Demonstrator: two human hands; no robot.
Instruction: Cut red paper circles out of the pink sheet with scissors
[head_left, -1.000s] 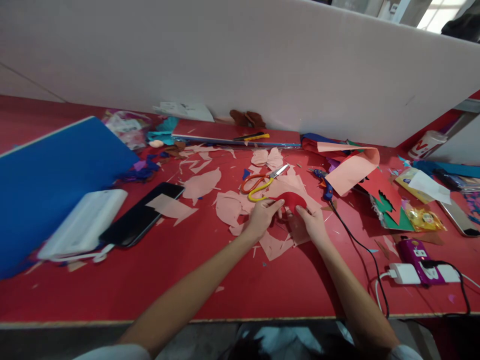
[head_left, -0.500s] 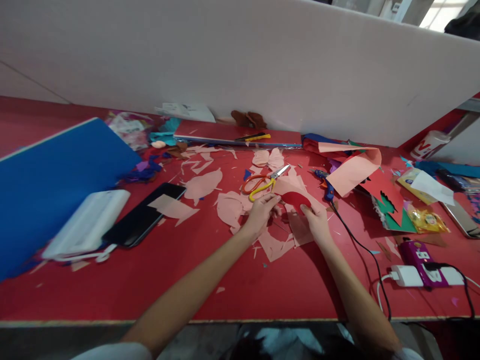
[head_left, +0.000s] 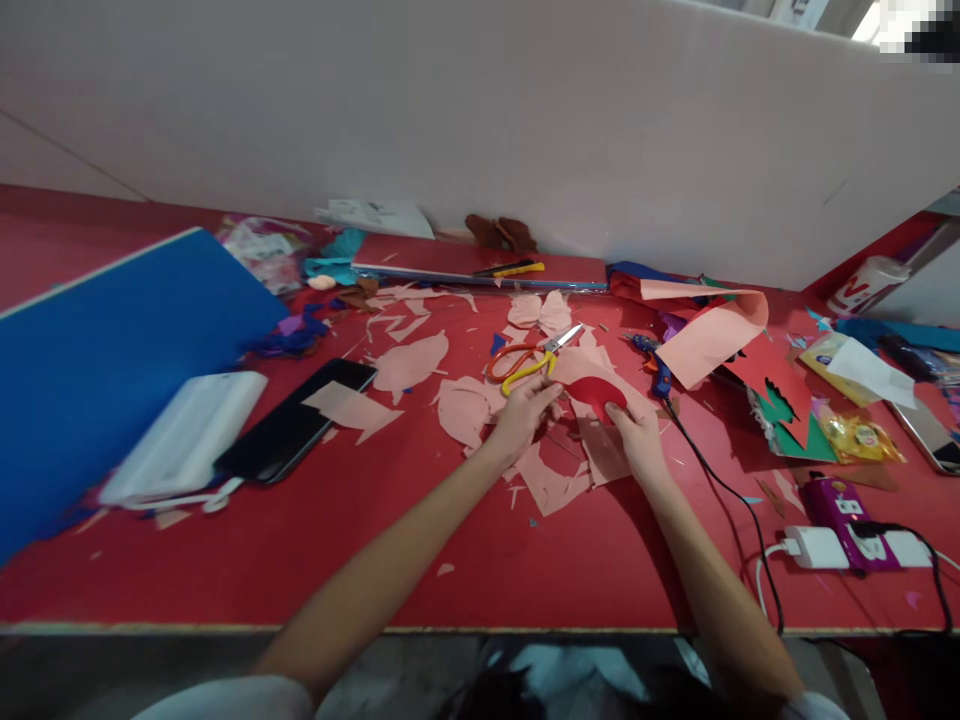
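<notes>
Between my two hands is a red leaf-shaped cutout [head_left: 596,393], of paper or felt. My left hand [head_left: 527,415] pinches its left tip, fingers closed. At its right end my right hand [head_left: 634,435] grips it between thumb and fingers. Just beyond the left hand lie scissors [head_left: 534,358] with one orange and one yellow handle, blades parted. Pale pink scraps [head_left: 551,482] lie under and around both hands. Further left rest a pink leaf-shaped cutout [head_left: 412,362] and a rounded pink piece [head_left: 461,410].
A blue glue gun [head_left: 660,375] with a black cord lies right of my hands, near a curled pink sheet [head_left: 712,340]. A purple power strip [head_left: 847,520] sits front right. Left are a black phone [head_left: 296,425], a white power bank [head_left: 184,435] and a blue board [head_left: 135,350].
The view has shifted slightly. Both hands keep hold of the red cutout in nearly the same place, and its position differs little.
</notes>
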